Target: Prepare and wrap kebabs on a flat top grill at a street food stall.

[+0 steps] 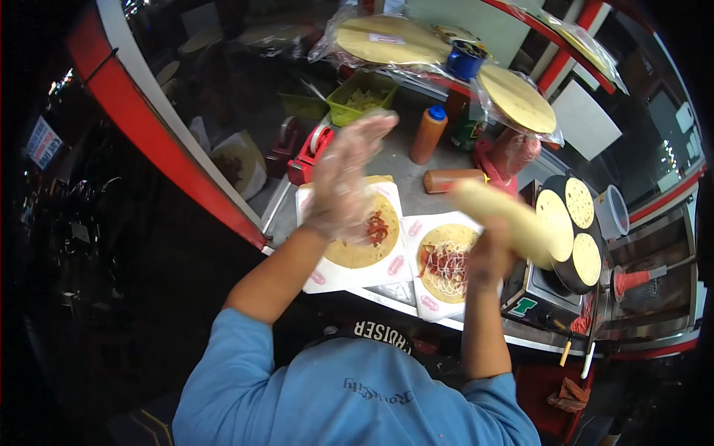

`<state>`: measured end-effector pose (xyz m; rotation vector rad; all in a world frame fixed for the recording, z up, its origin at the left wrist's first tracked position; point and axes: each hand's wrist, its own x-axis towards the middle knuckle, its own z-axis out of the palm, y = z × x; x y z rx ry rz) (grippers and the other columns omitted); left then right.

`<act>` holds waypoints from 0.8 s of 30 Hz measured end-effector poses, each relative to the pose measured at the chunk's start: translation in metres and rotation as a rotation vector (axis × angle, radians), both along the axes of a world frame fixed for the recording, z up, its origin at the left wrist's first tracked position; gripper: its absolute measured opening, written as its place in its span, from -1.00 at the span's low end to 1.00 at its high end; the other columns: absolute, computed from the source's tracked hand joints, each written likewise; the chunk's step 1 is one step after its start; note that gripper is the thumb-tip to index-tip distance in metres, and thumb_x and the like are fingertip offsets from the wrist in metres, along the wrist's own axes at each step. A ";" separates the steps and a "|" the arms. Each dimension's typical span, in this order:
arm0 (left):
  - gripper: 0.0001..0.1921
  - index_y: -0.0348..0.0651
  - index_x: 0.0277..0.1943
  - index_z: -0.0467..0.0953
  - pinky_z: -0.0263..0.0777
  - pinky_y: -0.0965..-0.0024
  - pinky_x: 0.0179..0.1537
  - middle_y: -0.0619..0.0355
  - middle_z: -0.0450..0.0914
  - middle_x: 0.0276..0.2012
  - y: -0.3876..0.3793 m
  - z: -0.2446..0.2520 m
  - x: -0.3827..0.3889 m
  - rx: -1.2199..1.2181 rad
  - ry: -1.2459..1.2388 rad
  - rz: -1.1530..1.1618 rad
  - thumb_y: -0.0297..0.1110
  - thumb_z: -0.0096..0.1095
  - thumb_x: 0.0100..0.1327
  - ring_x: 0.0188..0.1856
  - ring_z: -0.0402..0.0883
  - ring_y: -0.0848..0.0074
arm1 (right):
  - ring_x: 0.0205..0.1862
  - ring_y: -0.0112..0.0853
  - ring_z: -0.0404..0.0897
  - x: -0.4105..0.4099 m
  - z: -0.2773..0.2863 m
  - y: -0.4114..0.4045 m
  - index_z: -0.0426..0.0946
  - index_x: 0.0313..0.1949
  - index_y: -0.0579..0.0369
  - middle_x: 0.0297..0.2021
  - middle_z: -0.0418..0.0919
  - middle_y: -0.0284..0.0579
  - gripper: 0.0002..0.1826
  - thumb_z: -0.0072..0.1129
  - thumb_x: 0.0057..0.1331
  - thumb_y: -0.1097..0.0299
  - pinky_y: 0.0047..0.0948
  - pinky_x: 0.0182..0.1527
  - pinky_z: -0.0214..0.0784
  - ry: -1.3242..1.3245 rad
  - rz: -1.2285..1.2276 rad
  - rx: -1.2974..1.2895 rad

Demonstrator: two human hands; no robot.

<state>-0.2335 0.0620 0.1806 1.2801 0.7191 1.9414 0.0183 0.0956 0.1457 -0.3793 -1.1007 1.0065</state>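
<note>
My left hand (348,173), in a clear plastic glove, is raised above a flatbread (390,202) and holds nothing. That flatbread lies on white paper (334,279) with strips of browned filling (377,228) on it. My right hand (491,253) grips a pale yellow squeeze bottle (499,220), blurred and tilted, its tip pointing up and left. Partly behind this hand lies a second flatbread (440,234) on printed white paper (428,312). Filling (446,262) crossed by thin white sauce lines covers its middle.
Three flatbreads sit on a black griddle pan (577,281) over a stove (524,287). An orange sauce bottle (428,136) stands behind a brown sauce bottle (453,181) lying down. A red tape dispenser (309,159), green tub (362,111) and vertical meat spit (638,279) flank the counter.
</note>
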 end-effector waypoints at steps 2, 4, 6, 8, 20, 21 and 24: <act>-0.40 -0.35 0.40 0.34 0.17 0.12 0.48 -0.10 0.53 0.31 -0.045 -0.015 -0.038 0.002 -0.120 -0.181 0.03 -0.03 0.60 0.44 0.43 0.23 | 0.15 -0.11 0.65 -0.022 -0.064 -0.014 0.33 0.32 0.19 0.12 0.57 0.12 -0.40 0.34 0.33 0.50 -0.12 0.24 0.50 -0.403 0.117 -0.348; -0.31 -0.41 0.36 0.37 0.38 0.08 0.37 -0.13 0.59 0.22 -0.102 -0.055 -0.090 -0.068 0.045 -0.287 0.11 0.10 0.51 0.28 0.58 0.16 | 0.13 -0.21 0.67 -0.043 -0.050 0.004 0.42 0.22 0.31 0.05 0.65 0.05 -0.43 0.45 0.25 0.54 -0.22 0.26 0.46 -0.275 0.106 -0.456; -0.25 -0.41 0.38 0.37 0.46 0.11 0.28 -0.11 0.62 0.14 -0.157 -0.088 -0.117 -0.336 0.163 -0.625 0.13 0.24 0.44 0.20 0.62 0.20 | 0.06 -0.27 0.68 -0.050 -0.040 0.021 0.49 0.14 0.32 0.02 0.66 0.00 -0.49 0.48 0.25 0.47 -0.26 0.19 0.50 -0.098 0.026 -0.420; -0.25 -0.37 0.39 0.38 0.49 0.17 0.23 -0.09 0.63 0.12 -0.197 -0.158 -0.143 -0.771 0.175 -0.838 0.13 0.29 0.42 0.15 0.64 0.28 | 0.03 -0.30 0.68 -0.055 -0.060 0.011 0.52 0.10 0.31 0.01 0.67 -0.01 -0.51 0.50 0.23 0.44 -0.29 0.14 0.52 -0.347 -0.055 -0.368; -0.30 -0.19 0.38 0.42 0.52 0.06 0.23 -0.16 0.62 0.21 -0.440 -0.528 -0.183 -1.128 1.609 -0.647 0.03 0.39 0.30 0.22 0.65 0.08 | -0.22 -0.43 0.68 -0.097 -0.004 0.051 0.63 -0.05 0.27 -0.22 0.71 -0.15 -0.63 0.47 0.32 0.24 -0.40 -0.12 0.57 -0.308 -0.136 -0.265; -0.25 -0.18 0.41 0.38 0.51 0.06 0.24 -0.14 0.58 0.26 -0.413 -0.514 -0.177 -1.147 1.676 -0.645 0.04 0.42 0.27 0.24 0.63 0.08 | -0.26 -0.35 0.72 -0.104 -0.015 0.033 0.56 -0.10 0.25 -0.19 0.69 -0.07 -0.69 0.41 0.36 0.27 -0.34 -0.17 0.61 -0.569 -0.249 -0.134; -0.25 -0.16 0.43 0.36 0.46 0.07 0.29 -0.10 0.50 0.36 -0.401 -0.500 -0.198 -1.196 1.809 -0.547 0.07 0.37 0.30 0.32 0.55 0.08 | -0.35 -0.39 0.70 -0.117 -0.014 0.041 0.58 -0.15 0.26 -0.27 0.69 -0.10 -0.68 0.45 0.33 0.26 -0.38 -0.25 0.59 -0.452 -0.236 -0.104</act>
